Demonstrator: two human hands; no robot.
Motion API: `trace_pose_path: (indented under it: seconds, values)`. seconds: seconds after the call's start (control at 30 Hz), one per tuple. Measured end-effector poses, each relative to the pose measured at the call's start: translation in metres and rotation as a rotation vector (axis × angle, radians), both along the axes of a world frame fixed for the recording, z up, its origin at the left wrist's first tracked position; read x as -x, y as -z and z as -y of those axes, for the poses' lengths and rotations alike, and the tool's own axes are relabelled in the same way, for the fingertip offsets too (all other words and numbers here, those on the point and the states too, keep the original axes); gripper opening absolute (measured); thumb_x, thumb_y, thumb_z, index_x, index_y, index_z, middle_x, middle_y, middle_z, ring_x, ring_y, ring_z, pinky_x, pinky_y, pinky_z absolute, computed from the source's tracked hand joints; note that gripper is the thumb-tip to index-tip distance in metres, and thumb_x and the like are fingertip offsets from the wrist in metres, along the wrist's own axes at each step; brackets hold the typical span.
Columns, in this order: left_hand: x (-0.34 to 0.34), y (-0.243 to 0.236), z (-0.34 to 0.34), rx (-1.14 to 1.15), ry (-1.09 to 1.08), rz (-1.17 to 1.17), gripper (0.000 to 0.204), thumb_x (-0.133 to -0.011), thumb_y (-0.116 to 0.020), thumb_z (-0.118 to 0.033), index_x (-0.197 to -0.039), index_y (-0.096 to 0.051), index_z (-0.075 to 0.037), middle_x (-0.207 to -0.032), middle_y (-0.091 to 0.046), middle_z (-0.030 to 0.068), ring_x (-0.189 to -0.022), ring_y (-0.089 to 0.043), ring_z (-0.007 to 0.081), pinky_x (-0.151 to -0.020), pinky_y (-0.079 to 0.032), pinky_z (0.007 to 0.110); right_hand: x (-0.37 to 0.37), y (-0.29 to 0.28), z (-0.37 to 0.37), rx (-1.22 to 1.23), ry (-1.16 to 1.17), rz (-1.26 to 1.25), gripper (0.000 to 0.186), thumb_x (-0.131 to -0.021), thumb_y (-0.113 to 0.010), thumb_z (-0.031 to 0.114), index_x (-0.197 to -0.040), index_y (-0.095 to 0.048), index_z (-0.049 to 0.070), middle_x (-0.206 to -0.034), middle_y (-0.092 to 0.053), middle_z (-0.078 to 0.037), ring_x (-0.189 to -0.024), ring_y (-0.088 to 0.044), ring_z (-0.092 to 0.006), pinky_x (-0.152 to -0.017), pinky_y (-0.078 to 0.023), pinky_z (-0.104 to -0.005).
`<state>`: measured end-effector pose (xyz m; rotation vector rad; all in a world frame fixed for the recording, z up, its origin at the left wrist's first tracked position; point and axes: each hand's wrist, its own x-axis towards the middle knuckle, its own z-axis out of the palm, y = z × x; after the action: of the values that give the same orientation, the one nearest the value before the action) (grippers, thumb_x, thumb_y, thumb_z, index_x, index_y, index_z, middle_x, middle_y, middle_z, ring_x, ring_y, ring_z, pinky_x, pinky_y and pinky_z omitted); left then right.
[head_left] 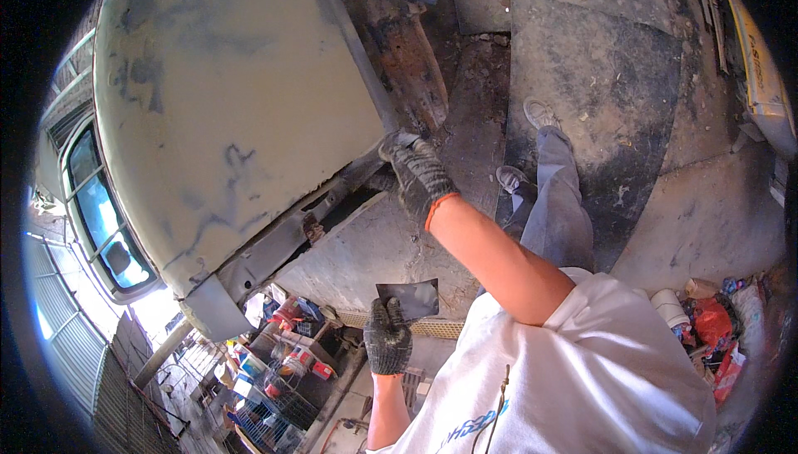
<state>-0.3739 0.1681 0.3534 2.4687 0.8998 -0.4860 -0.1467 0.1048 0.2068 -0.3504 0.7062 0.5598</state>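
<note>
My left hand (pixel 387 338), in a dark knit work glove, is closed on a thin, dark grey rectangular sheet (pixel 420 298), its thumb lying on the sheet's face. Stretched out ahead, my right hand (pixel 418 173) wears a grey glove with an orange cuff. Its fingers are curled against the corner edge of a large beige vehicle body panel (pixel 266 80); whatever they may hold is hidden. Grey patches and smudges mark the panel's surface. Along its lower edge runs a grey metal sill (pixel 266 255) with a dark gap beside it.
A framed window (pixel 104 205) is at the panel's left side. Boxes and containers (pixel 287 363) crowd the lower left. Dark sheets (pixel 598 80) lie on the floor by my feet. A red bag (pixel 713 325) and clutter sit at right, below a yellow object (pixel 761 72).
</note>
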Motion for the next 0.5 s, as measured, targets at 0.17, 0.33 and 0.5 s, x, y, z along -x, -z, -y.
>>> trace_pose_path:
  seconds: [0.17, 0.33, 0.5]
  values:
    - [-0.003, -0.002, 0.004, -0.006, -0.011, 0.012, 0.024, -0.094, -0.054, -0.019, -0.090, -0.058, 0.004, -0.075, -0.058, 0.0283, -0.070, -0.055, 0.0476, -0.055, -0.041, 0.047, 0.017, -0.059, 0.001, 0.087, 0.049, 0.036, 0.015, -0.089, -0.060, 0.009, -0.104, -0.057, 0.008, -0.096, -0.060, -0.002, -0.088, -0.057, -0.0141, -0.074, -0.053, -0.0321]
    - [-0.003, -0.006, 0.007, -0.035, 0.032, 0.022, 0.022, -0.094, -0.052, -0.019, -0.094, -0.058, 0.003, -0.077, -0.059, 0.0279, -0.073, -0.056, 0.0475, -0.057, -0.043, 0.048, 0.015, -0.093, 0.006, 0.077, -0.010, 0.001, 0.025, -0.089, -0.064, 0.014, -0.108, -0.052, 0.006, -0.099, -0.058, -0.004, -0.086, -0.054, -0.0138, -0.077, -0.048, -0.0296]
    - [0.000, -0.003, 0.007, -0.017, 0.099, 0.090, 0.022, -0.095, -0.050, -0.019, -0.099, -0.057, 0.002, -0.080, -0.060, 0.0280, -0.076, -0.057, 0.0475, -0.058, -0.043, 0.049, 0.007, -0.123, 0.014, -0.102, 0.015, -0.051, 0.028, -0.087, -0.066, 0.013, -0.108, -0.048, 0.008, -0.097, -0.057, -0.005, -0.084, -0.056, -0.0144, -0.069, -0.053, -0.0291]
